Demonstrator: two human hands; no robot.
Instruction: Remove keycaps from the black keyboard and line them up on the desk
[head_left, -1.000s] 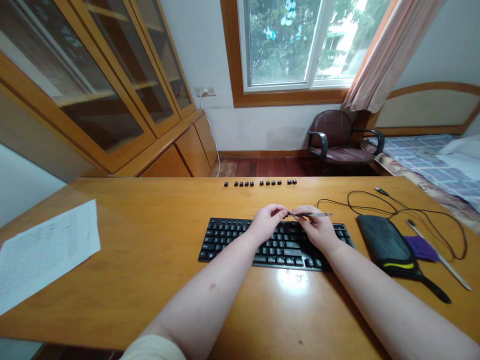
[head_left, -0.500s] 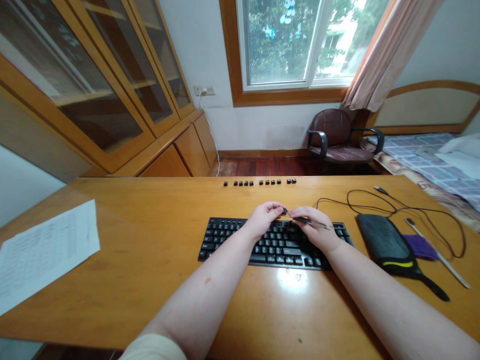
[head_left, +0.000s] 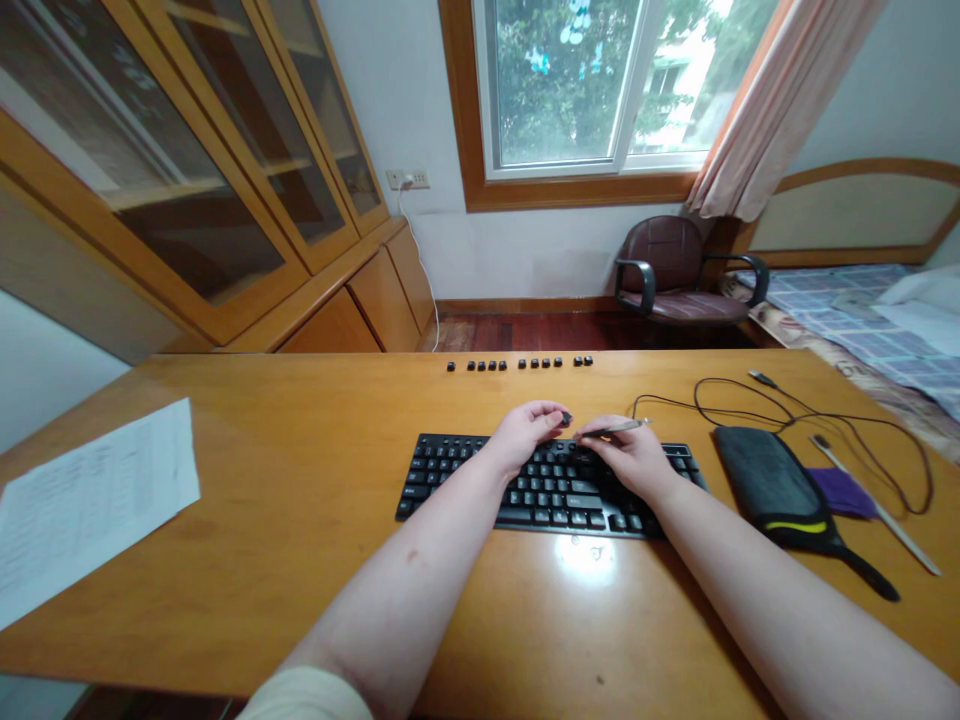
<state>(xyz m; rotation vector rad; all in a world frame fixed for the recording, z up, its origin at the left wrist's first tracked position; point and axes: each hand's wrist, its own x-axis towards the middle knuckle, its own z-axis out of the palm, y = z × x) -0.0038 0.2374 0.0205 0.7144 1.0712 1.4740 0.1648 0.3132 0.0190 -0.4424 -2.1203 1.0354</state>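
Dark keycap (head_left: pixel 566 418) in left hand (head_left: pixel 529 432); thin tool (head_left: pixel 619 427), tip hidden, in right hand (head_left: pixel 631 456).

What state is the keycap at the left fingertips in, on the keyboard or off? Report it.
Off. The keycap is pinched in the left hand, held clear of the keyboard; the right hand grips a thin tool.

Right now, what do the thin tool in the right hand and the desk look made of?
The tool in the right hand looks like metal: slim, silvery-grey, with a pale glint. The desk looks like wood or veneer under glossy varnish: orange grain, a bright reflection near the keyboard.
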